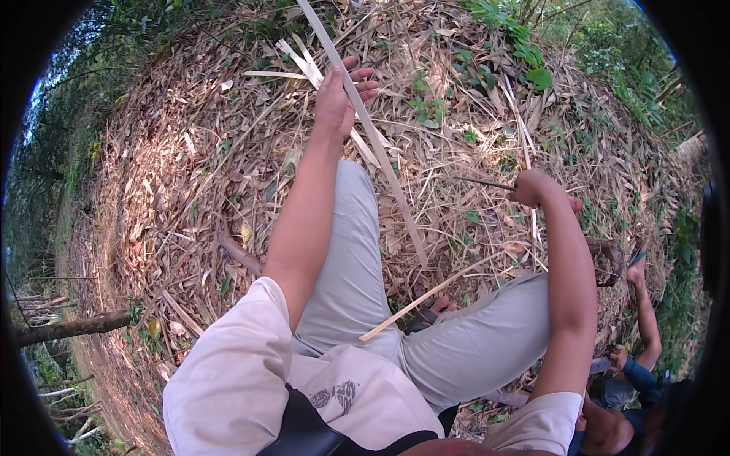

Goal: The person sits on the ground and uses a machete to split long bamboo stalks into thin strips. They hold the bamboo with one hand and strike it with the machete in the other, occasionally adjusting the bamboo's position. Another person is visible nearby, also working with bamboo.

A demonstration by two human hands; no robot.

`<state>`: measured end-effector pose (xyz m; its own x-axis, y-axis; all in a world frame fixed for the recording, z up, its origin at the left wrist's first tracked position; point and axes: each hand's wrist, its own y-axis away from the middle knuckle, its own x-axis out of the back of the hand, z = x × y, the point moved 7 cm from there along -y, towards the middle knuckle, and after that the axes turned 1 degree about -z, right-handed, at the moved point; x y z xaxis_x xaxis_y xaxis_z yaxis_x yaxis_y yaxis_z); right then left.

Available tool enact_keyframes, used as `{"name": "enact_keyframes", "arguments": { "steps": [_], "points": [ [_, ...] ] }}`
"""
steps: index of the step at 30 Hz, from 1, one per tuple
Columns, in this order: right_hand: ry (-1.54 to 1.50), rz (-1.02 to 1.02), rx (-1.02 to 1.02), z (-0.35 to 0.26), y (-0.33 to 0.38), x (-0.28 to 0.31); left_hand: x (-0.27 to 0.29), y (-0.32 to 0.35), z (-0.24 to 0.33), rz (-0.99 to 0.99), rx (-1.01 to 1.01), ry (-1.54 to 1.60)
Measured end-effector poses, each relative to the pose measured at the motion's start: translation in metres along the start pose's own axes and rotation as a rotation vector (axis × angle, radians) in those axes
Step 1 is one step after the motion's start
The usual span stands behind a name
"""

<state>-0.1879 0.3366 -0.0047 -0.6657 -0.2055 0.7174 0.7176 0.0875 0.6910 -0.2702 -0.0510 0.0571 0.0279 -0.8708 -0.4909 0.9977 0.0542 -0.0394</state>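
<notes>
My left hand reaches far forward, holding a long, flat, pale strip of split bamboo between thumb and loosely extended fingers. The strip slants from the top of the view down to the ground between my knees. At the right, my right hand is closed round the handle of a knife. Its thin dark blade points left, apart from the strip; the handle is mostly hidden in my fist. A narrow pale stick lies between my legs, one end over my trousers.
Dry leaves cover the ground. Several split pale pieces lie beyond my left hand. Thin strips lie beyond my right. A log stub sits beside my right knee. Another person's arm and blue sleeve show at lower right.
</notes>
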Motion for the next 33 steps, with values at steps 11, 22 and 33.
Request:
{"name": "enact_keyframes", "arguments": {
  "steps": [11, 22, 33],
  "points": [
    [0.012, 0.038, -0.013, 0.004, 0.0, -0.003, -0.013, 0.005, 0.009, -0.023, -0.064, 0.21],
    [-0.105, 0.242, -0.09, 0.01, 0.004, 0.018, -0.061, 0.056, 0.165, 0.096, -0.858, -0.047],
    [-1.632, 0.243, 0.159, -0.04, 0.041, 0.053, -0.075, 0.105, 0.151, 0.414, -0.754, 0.188]
  ]
}}
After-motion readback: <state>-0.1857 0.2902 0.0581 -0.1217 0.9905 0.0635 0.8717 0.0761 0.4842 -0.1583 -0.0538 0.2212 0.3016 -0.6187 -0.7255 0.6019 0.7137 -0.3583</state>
